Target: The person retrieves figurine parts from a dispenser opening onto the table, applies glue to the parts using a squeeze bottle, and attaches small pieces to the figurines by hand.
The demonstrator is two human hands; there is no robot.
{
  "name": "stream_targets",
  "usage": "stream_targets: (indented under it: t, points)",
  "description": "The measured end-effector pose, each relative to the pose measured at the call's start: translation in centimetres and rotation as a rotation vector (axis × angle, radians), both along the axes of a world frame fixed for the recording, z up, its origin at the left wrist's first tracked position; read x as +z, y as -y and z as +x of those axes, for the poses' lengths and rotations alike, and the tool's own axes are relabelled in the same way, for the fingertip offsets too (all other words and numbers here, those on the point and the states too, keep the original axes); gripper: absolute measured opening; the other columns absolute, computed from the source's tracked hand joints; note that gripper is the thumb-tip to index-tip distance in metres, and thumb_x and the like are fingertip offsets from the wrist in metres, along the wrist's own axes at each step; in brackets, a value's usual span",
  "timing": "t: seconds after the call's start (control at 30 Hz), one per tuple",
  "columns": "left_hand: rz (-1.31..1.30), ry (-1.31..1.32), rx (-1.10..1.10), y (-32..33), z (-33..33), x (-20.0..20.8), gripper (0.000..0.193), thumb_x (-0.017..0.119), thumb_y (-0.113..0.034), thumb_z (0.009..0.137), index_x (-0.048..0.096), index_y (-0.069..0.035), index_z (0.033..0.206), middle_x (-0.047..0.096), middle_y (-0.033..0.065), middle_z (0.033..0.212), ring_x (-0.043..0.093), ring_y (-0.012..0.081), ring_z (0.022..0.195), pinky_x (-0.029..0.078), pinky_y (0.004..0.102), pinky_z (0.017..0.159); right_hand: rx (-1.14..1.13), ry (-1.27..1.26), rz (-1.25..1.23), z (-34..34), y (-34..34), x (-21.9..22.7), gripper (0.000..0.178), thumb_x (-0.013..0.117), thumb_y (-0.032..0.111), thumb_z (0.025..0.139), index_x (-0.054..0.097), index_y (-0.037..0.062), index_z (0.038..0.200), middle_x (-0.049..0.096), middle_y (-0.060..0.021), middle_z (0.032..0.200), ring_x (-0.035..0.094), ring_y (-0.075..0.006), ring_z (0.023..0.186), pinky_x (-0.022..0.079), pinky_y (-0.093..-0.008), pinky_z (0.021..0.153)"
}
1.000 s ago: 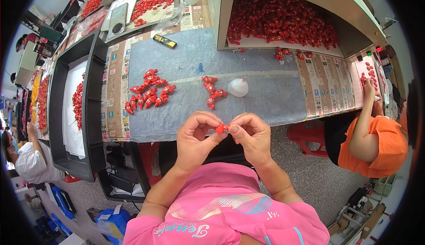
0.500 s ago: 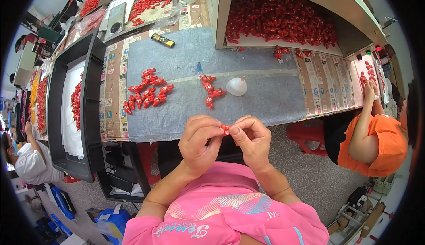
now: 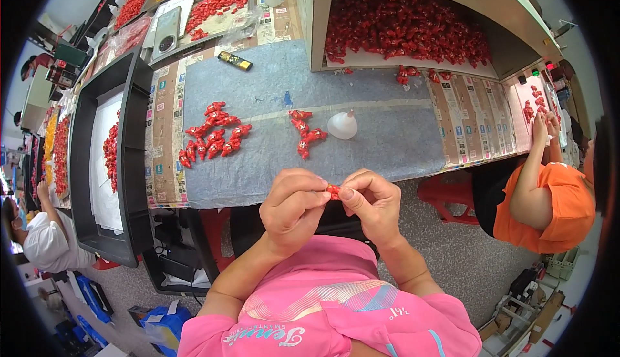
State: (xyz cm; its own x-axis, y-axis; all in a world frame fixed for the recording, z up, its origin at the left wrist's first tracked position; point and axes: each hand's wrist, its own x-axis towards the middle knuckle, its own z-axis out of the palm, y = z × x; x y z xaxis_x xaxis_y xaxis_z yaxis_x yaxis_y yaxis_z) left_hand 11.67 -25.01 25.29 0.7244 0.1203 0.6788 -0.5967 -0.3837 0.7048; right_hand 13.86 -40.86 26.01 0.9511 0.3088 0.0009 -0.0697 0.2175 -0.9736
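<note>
— Between my two hands, just off the near edge of the table (image 3: 400, 144), sits the small red piece (image 3: 333, 192). That's the only thing I'm gripping.

— Start from your left. How is that hand on it?

— My left hand (image 3: 292, 210) is curled nearly into a fist, thumb and forefinger pressed together on the left end of the piece. Nothing else is in that hand.

— And the piece itself?

— It lies roughly level, its long axis running left to right from one set of fingertips to the other. Most of it is hidden by my fingers, so I can't tell its exact shape; only a bit of red shows in the gap.

— The right side?

— My right hand (image 3: 373, 203) mirrors the left: thumb and forefinger pinched shut on the right end, other fingers folded loosely behind. The thumbnail faces up toward me.

— Which hand is nearer to it?

— Neither, really. Both touch it, one at each end, so any twist or pull would work along that left-to-right line.

— What's beyond your hands?

— Further out on the grey mat (image 3: 258, 163), well apart from my fingers, there's a larger cluster of red pieces (image 3: 213, 134) to the left, a smaller group of red pieces (image 3: 305, 134) about straight ahead, and a white funnel-shaped cap (image 3: 342, 125) just beside that group on its right.
</note>
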Motion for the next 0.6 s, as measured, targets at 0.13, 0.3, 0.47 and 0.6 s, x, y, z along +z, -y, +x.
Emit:
stream_targets:
  t: [0.13,0.3,0.47,0.6]
  points:
    - [0.023,0.015,-0.019,-0.1,-0.2,-0.4,0.019,0.073,0.009,0.065,0.062,-0.001,0.077,0.063,0.0092,0.087,0.062,0.0245,0.08,0.051,0.031,0.066,0.0,0.014,-0.017,-0.1,0.1,0.1,0.011,0.068,0.009,0.086,0.064,-0.0007,0.085,0.062,-0.0052,0.084,0.054,-0.0059,0.065,0.044,-0.0193,0.053]
    - [-0.078,-0.158,-0.15,-0.5,-0.5,-0.1,0.019,0.072,0.01,0.068,0.064,-0.001,0.082,0.064,0.0096,0.092,0.064,0.023,0.084,0.052,0.029,0.068,0.022,0.019,-0.069,0.1,0.5,0.5,0.011,0.068,0.01,0.086,0.065,-0.0006,0.085,0.062,-0.0047,0.084,0.055,-0.0058,0.065,0.044,-0.0191,0.054]
    - [-0.433,-0.427,-0.314,-0.8,-0.9,0.1,0.016,0.07,0.01,0.075,0.066,0.0,0.087,0.063,0.0106,0.096,0.064,0.0192,0.087,0.054,0.027,0.073,0.04,-0.01,-0.051,0.2,0.9,0.8,0.012,0.069,0.009,0.086,0.065,-0.0016,0.084,0.062,-0.0049,0.083,0.058,-0.0072,0.066,0.048,-0.0201,0.057]
    - [-0.652,-0.486,-0.414,-1.1,-1.1,-0.8,0.016,0.07,0.01,0.076,0.067,0.001,0.089,0.062,0.0131,0.098,0.064,0.0188,0.088,0.055,0.0267,0.077,0.046,0.079,-0.107,0.3,0.9,1.0,0.011,0.069,0.007,0.085,0.064,-0.0027,0.084,0.062,-0.0061,0.082,0.059,-0.0084,0.065,0.049,-0.0211,0.057]
